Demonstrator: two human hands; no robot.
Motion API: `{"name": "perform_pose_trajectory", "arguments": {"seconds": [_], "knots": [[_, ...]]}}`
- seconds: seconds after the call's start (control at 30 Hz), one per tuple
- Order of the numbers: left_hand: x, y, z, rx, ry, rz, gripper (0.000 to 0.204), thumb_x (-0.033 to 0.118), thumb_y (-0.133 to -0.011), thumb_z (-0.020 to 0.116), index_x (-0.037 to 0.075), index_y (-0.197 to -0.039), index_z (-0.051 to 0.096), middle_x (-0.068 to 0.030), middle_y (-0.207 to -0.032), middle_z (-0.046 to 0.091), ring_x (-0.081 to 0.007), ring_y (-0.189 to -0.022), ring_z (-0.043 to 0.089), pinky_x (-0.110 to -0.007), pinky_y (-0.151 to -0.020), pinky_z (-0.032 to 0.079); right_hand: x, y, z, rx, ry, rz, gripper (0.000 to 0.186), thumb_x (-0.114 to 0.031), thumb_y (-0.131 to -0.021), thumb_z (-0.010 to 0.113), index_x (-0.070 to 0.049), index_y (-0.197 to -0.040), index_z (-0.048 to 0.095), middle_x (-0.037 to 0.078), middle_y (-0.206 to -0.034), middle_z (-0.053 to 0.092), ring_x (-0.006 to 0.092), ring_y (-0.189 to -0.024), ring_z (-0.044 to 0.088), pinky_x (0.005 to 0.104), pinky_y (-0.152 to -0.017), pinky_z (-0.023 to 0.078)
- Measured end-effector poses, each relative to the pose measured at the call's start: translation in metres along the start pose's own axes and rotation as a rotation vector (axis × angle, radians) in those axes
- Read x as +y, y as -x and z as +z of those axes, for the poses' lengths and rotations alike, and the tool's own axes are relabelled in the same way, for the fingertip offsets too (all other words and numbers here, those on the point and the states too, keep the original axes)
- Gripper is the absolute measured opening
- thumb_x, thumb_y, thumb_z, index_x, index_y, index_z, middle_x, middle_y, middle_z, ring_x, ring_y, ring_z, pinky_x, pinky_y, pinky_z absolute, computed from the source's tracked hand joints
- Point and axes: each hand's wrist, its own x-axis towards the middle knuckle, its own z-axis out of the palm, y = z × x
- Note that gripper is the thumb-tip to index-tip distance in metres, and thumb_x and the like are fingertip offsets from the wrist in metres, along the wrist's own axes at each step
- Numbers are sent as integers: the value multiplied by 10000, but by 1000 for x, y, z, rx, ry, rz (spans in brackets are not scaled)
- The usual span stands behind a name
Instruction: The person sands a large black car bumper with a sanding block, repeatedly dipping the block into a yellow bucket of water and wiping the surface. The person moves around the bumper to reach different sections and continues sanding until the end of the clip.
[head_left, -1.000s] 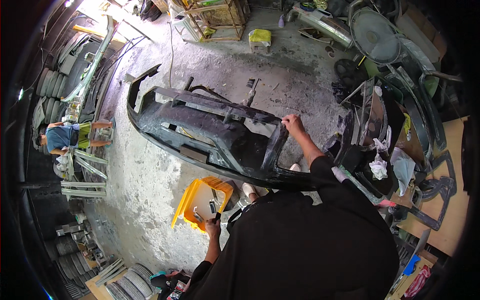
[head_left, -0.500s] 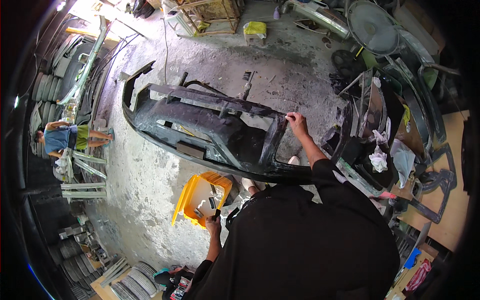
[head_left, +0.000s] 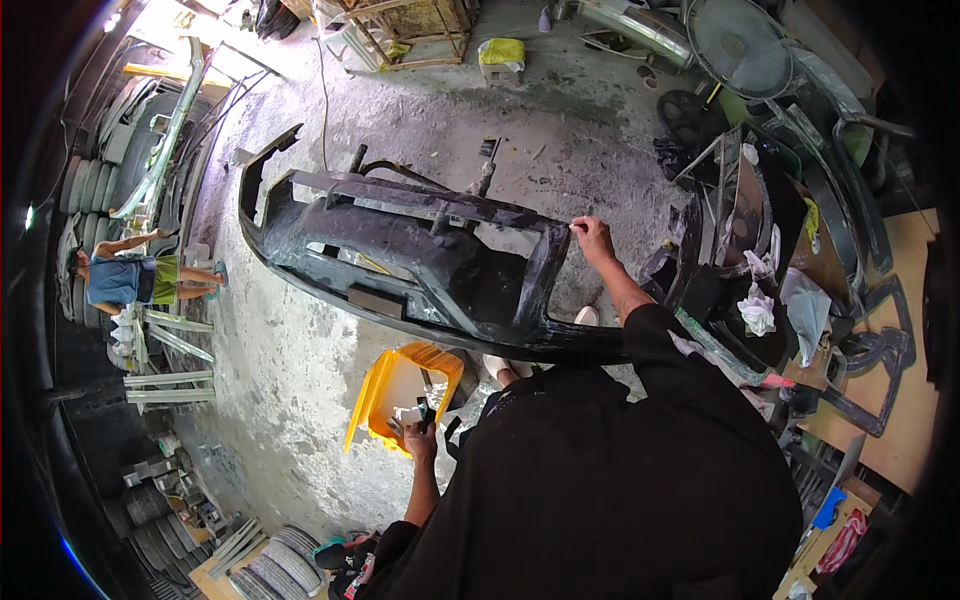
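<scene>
A long black car bumper [head_left: 400, 235], dusty and scuffed, lies across the view in front of me. Its right end reaches close to my body, and a stand partly hidden beneath seems to carry it. At its far right corner my right hand [head_left: 595, 243] is closed, with thumb and fingertips pinched on the edge. My left hand [head_left: 421, 441] is wrapped round a short black-handled tool [head_left: 427, 412]; its kind is unclear. That hand is above the near rim of a yellow plastic bin [head_left: 368, 395], where a pale inside and some small tools [head_left: 401, 420] show.
Bumper parts and crumpled white paper [head_left: 757, 312] crowd the right side, with a fan [head_left: 740, 48] behind. A small stool with a yellow cover [head_left: 501, 55] stands farther off. Another person [head_left: 125, 275] in blue stands at the left near metal rails [head_left: 170, 388]. My shoes show under the bumper.
My left hand has turned and shifted slightly left, moving the black-handled tool with it. The right hand stays at the bumper's corner. The other person's arm has stretched forward.
</scene>
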Motion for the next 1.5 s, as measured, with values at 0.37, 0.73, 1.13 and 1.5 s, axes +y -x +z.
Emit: {"name": "perform_pose_trajectory", "arguments": {"seconds": [0.37,0.73,1.13,1.5], "knots": [[-4,10,-8,-16,-24,-51,315,276,-810,829,10,-963,757,-191,-945,675,-388,-882,681,-475,-794,539,-68,56,-25,-129,-248,-74,146,-125,-919,720,5,-984,734,184,-958,698,330,-844,713,384,-738,562],[-5,-14,-1,6,42,16,274,248,-808,819,8,-918,745,-187,-923,668,-389,-855,675,-484,-780,533,-37,-23,2,-191,97,-67,200,-178,-853,767,-16,-972,774,211,-954,748,375,-925,724,427,-827,575],[-25,15,14,50,-62,50,258,225,-802,831,4,-905,747,-195,-861,680,-386,-834,664,-483,-773,534,-37,-32,2,-212,87,-54,204,-150,-833,795,-9,-979,778,197,-910,763,324,-846,751,381,-773,584],[-40,9,23,-27,-24,-77,278,230,-794,839,9,-944,762,-183,-938,685,-376,-904,681,-479,-810,536,-79,9,-9,-198,189,-428,185,-168,-853,763,-3,-937,774,184,-884,727,312,-802,732,391,-733,574]]}}
